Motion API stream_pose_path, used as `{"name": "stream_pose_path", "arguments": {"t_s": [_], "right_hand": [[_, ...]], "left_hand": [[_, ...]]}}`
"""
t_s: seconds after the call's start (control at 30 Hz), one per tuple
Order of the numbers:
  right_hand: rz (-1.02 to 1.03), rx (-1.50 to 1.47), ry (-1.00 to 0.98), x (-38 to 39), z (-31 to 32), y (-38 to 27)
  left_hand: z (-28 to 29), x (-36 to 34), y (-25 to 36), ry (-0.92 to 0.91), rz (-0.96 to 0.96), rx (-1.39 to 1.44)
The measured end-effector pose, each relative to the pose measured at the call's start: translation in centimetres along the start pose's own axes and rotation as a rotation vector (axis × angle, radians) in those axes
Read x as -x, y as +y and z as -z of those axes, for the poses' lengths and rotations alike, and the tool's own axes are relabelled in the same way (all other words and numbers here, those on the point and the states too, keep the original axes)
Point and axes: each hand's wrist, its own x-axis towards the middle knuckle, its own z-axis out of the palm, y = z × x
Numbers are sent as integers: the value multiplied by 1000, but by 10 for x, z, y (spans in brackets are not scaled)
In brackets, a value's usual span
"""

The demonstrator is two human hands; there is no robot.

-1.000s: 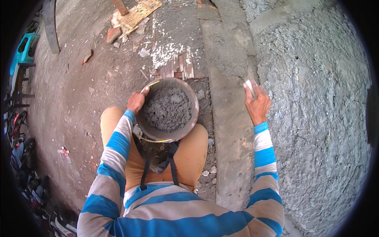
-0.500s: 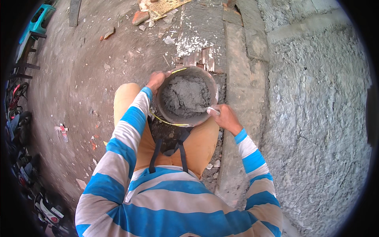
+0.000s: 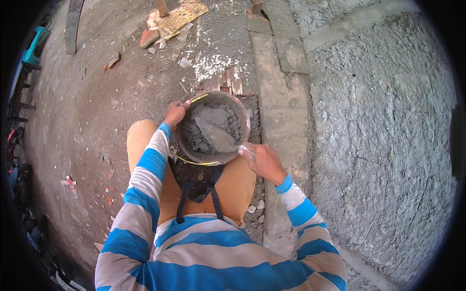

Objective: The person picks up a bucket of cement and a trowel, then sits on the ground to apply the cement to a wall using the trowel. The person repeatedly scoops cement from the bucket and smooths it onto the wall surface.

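Note:
Between my knees stands a round bucket with a yellow strip along part of its rim. Wet grey mortar fills the inside. My left hand grips the bucket's rim at its far left side. At the near right of the rim, my right hand is closed round the handle of a pointed trowel. The trowel's blade lies across the mortar, its tip toward the far left and its flat face showing some grey smears.
A freshly rendered grey wall rises on my right, with a long board along its foot. Broken brick and a yellowish board piece lie ahead. A turquoise plastic stool stands at the far left.
The trowel's blade, mostly sunk in the mortar before, now shows on top of it. The view has shifted, so the bucket and both hands sit lower and further left.

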Motion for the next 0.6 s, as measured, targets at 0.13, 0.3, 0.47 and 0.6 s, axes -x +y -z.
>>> {"name": "stream_pose_path", "arguments": {"t_s": [0.13, 0.3, 0.47, 0.6], "right_hand": [[8, -111, 0, -12, -2, 37], [-100, -516, 205, -28, 35, 97], [-253, -478, 579, -103, 31, 218], [-301, -1205, 476, -195, 56, 191]], "left_hand": [[-4, 8, 11, 33, -41, -26], [5, -12, -12, 22, -53, -84], [-9, -10, -8, 19, -75, -101], [-3, 7, 8, -5, -37, -25]]}}
